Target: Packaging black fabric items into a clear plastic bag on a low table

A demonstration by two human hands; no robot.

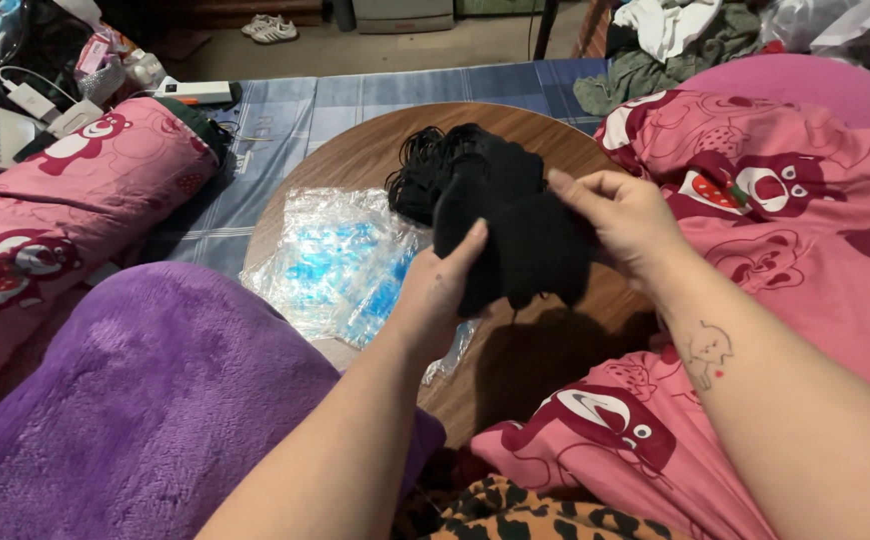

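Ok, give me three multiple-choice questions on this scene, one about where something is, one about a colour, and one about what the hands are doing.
1. Where does the clear plastic packaging lie?
A. on the round wooden table
B. on the purple blanket
C. on the floor by the shoes

2. What colour is the bundle of masks in the hands?
A. white
B. black
C. blue

3. How is the bundle held?
A. only the left hand touches it
B. it lies untouched on the table
C. both hands have a grip on it, the right hand too

Answers: 1 A, the crinkled plastic rests on the tabletop; 2 B, the fabric and ear loops are black; 3 C, fingers of each hand pinch it above the table.
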